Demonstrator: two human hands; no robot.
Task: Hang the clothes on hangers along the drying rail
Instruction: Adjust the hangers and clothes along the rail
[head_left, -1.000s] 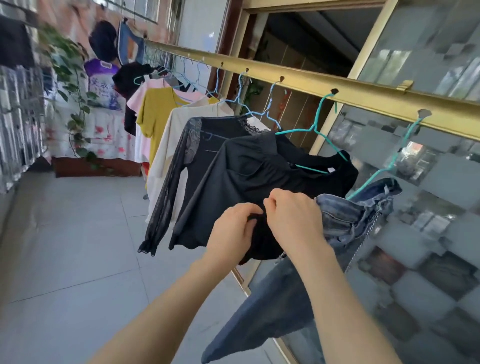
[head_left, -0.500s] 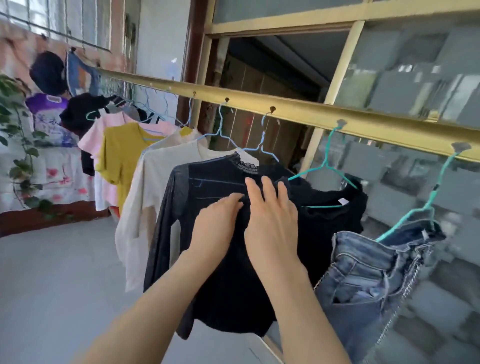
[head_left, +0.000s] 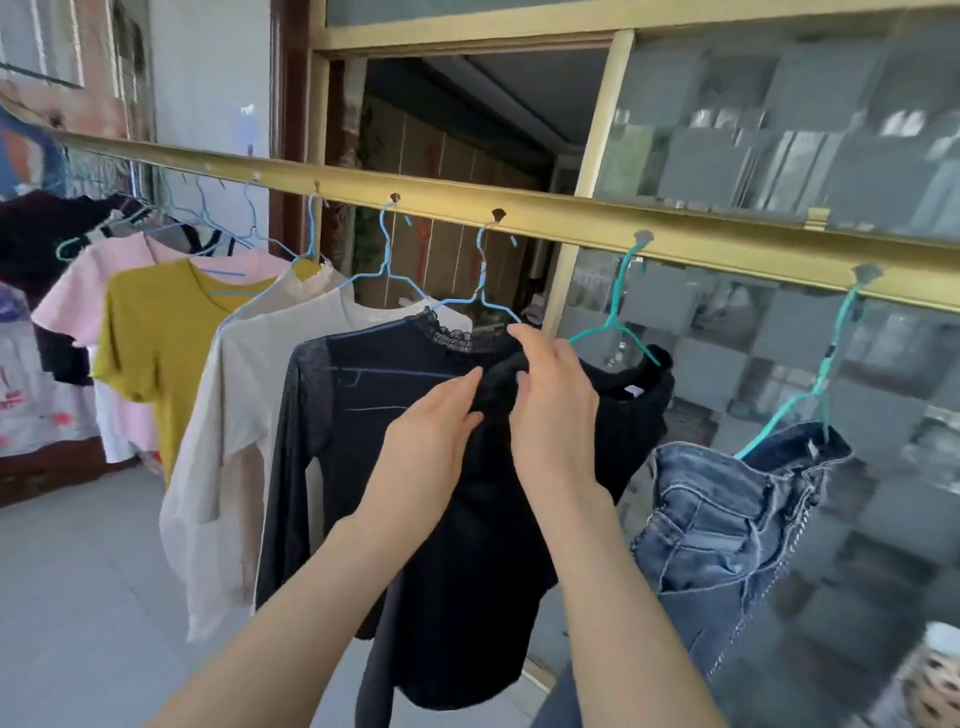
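Both hands are working on the black ribbed knit top (head_left: 636, 410). It hangs on a teal wire hanger (head_left: 615, 319) hooked into a hole of the gold metal drying rail (head_left: 727, 244), between the sheer black lace-collared blouse (head_left: 332, 415) and the blue denim jeans (head_left: 727, 519). My left hand (head_left: 431, 436) and right hand (head_left: 558, 410) sit close together at the top's near shoulder. The fingers (head_left: 524, 338) of each are curled onto a bunched wad of the black fabric, pinching it against the thumb. I read that grip as a way to drag the shoulder up and over the hanger's arm, since the cloth there is rucked while the far shoulder appears to sit over the hanger's other end. Each hook sits in its own hole, which I take to be why the garments hang spaced apart for air. The cream long-sleeved top (head_left: 244, 426), mustard-yellow tee (head_left: 150, 332) and pink top (head_left: 78, 296) fan out to the left the same way. The blouse hangs just beside my left hand, so I judge a careless tug could catch its lace collar or tip its blue wire hanger (head_left: 483, 280).
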